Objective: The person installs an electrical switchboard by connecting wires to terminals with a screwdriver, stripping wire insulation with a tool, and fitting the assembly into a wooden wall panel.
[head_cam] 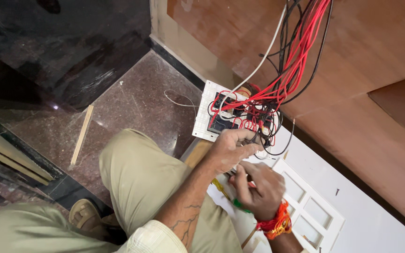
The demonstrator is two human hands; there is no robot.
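the left hand had its grip closed on the white switch plate, at the low edge, where red and black wires bunched up. the plate leaned by the wooden wall, just above the floor. the right hand sat just under it, its grip tight on a green and yellow screwdriver. a white frame lay beside it.
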